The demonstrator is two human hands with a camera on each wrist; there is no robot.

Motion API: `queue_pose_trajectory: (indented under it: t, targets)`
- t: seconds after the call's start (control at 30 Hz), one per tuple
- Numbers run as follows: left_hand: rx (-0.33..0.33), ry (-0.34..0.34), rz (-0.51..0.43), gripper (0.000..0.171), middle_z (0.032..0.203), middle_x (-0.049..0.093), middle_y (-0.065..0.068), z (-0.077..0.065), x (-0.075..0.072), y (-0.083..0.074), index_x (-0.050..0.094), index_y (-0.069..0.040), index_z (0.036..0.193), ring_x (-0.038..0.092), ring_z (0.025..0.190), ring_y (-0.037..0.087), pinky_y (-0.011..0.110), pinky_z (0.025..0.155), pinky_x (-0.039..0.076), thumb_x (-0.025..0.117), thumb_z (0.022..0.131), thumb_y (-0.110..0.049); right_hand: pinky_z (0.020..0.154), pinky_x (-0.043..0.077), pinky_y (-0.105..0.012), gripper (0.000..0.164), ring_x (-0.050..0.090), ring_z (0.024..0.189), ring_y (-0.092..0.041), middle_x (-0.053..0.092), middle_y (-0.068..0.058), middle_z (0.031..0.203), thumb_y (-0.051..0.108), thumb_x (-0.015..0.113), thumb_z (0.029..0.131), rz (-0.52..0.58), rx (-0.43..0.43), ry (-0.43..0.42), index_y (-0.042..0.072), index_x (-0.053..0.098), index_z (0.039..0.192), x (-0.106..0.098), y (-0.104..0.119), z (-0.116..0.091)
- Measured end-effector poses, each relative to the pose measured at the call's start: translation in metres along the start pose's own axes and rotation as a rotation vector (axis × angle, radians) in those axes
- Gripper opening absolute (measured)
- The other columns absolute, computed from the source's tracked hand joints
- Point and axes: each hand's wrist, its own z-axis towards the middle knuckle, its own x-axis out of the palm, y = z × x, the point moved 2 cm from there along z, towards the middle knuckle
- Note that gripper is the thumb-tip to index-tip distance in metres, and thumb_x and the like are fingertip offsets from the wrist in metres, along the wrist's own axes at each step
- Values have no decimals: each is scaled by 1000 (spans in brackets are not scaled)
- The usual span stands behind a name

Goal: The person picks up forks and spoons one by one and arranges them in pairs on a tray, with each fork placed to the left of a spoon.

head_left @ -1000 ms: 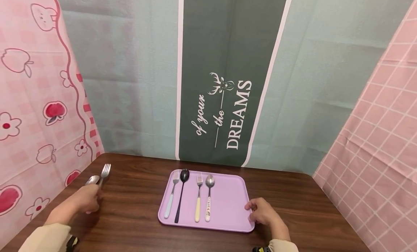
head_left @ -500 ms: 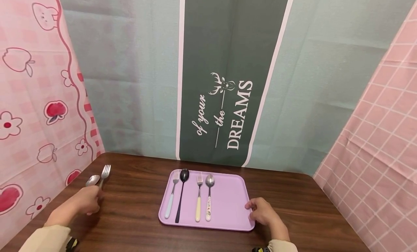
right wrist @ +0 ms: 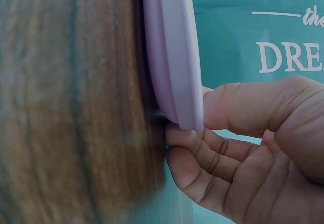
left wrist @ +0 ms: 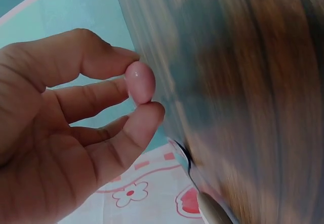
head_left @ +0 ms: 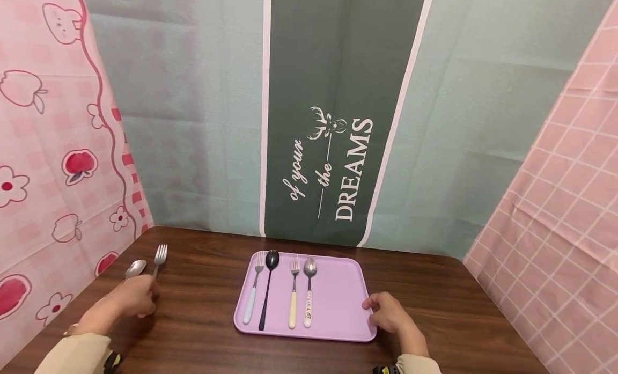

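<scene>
Left hand (head_left: 131, 301) is pinching a pink-handled steel fork (head_left: 160, 254), beside a steel spoon (head_left: 136, 268), on the dark wooden surface (head_left: 203, 309) | lilac plastic tray (head_left: 338, 304) is carrying four utensils | right hand (head_left: 388, 314) is gripping the tray's right rim; likely light, stiff, slippery, best held at edges.

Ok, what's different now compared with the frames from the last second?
Very little. The left hand has edged slightly toward the person, taking the pink-handled fork and spoon it pinches along. The right hand stays gripping the lilac tray's right edge, and the four utensils on the tray lie as before.
</scene>
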Motion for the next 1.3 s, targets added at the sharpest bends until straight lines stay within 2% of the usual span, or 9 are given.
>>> queue_pose_trajectory:
  t: [0.23, 0.47, 0.7, 0.9, 1.3]
  targets:
    - [57, -18, -38, 20, 44, 43, -8, 7, 8, -12, 56, -3, 75, 44, 43, 8, 25, 47, 35, 60, 56, -1, 56, 39, -32, 25, 44, 61, -19, 45, -4, 65, -12, 65, 59, -6, -7, -12, 3, 63, 79, 0, 0, 0]
    - [31, 8, -91, 16, 46, 45, -6, 14, 15, -28, 55, -4, 74, 45, 45, 10, 27, 50, 36, 60, 59, -1, 56, 39, -32, 25, 43, 61, -19, 45, -4, 65, -12, 66, 58, -10, -7, -11, 3, 63, 79, 0, 0, 1]
    - [13, 15, -162, 31, 50, 48, -3, 21, 19, -40, 58, 8, 91, 50, 47, 12, 33, 64, 44, 61, 61, 2, 56, 39, -32, 26, 44, 61, -18, 46, -3, 65, -11, 65, 58, -25, -11, -8, 3, 63, 79, -1, 0, 1]
    - [4, 16, -194, 36, 53, 48, -1, 25, 24, -46, 58, 12, 96, 51, 47, 13, 31, 62, 44, 62, 62, 3, 56, 39, -31, 25, 44, 61, -18, 46, -3, 65, -11, 65, 59, -20, -20, 3, 3, 63, 79, 0, -1, 1]
    - [42, 10, -237, 36, 56, 48, -1, 33, 31, -64, 59, 12, 96, 52, 48, 12, 29, 58, 43, 61, 62, 3, 57, 39, -31, 24, 44, 62, -18, 46, -4, 65, -12, 66, 60, -19, -7, -1, 3, 63, 79, -1, 1, 0]
